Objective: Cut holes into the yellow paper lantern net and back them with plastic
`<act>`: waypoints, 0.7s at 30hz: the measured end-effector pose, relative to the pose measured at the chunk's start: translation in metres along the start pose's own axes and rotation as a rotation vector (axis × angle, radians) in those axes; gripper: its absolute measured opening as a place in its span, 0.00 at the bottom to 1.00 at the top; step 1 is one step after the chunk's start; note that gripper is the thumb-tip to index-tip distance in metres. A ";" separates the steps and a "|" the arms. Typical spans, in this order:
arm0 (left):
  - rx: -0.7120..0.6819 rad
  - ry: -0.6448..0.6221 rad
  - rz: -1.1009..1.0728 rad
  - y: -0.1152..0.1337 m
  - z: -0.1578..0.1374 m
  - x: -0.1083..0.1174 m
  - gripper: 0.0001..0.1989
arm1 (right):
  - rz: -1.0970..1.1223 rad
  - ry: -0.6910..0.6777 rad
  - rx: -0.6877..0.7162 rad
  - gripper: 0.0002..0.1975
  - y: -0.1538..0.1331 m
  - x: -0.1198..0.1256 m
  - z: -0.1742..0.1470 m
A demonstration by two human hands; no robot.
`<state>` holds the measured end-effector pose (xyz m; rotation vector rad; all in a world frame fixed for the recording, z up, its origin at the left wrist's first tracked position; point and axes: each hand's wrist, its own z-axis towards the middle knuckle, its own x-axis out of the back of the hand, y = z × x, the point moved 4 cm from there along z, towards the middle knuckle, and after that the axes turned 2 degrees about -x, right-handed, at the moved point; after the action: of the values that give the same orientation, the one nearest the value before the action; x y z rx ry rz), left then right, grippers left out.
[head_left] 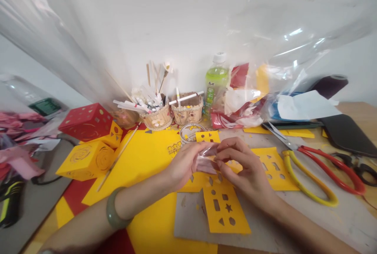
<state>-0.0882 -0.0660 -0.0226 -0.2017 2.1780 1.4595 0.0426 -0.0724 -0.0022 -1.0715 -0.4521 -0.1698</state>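
Observation:
A small clear plastic bag is held between my two hands above the table. My left hand grips its left side, the wrist wearing a green bangle. With fingertips pinched together, my right hand holds the bag's right edge. Below the hands lies a yellow card with cut-out shapes, among them a star and a triangle. Another cut-out yellow card is to the right of my right hand. What is inside the bag, if anything, I cannot make out.
Large scissors with red and yellow handles lie open at the right. Red and yellow paper boxes stand left, near a thin stick. Behind are pen baskets and a green drink bottle. A pink glue gun is far left.

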 end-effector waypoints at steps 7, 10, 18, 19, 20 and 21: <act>0.030 -0.332 -0.228 0.006 -0.003 -0.009 0.16 | 0.352 -0.030 -0.173 0.06 0.008 0.005 0.004; -0.009 -0.336 -0.225 0.005 -0.004 -0.009 0.13 | 0.530 -0.054 -0.208 0.05 0.012 0.009 0.005; -0.147 -0.191 -0.191 0.011 -0.013 -0.014 0.15 | 0.514 0.118 -0.214 0.04 0.007 0.022 0.008; -0.185 -0.229 -0.177 0.014 -0.016 -0.017 0.17 | 0.508 0.131 -0.212 0.05 0.004 0.022 0.007; -0.231 -0.257 -0.149 0.016 -0.019 -0.020 0.21 | 0.506 0.146 -0.209 0.05 0.002 0.022 0.007; -0.281 -0.269 -0.110 0.018 -0.021 -0.021 0.24 | 0.504 0.159 -0.206 0.05 0.000 0.021 0.007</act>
<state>-0.0837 -0.0807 0.0088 -0.2056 1.7214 1.6232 0.0597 -0.0648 0.0100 -1.3304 -0.0118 0.1486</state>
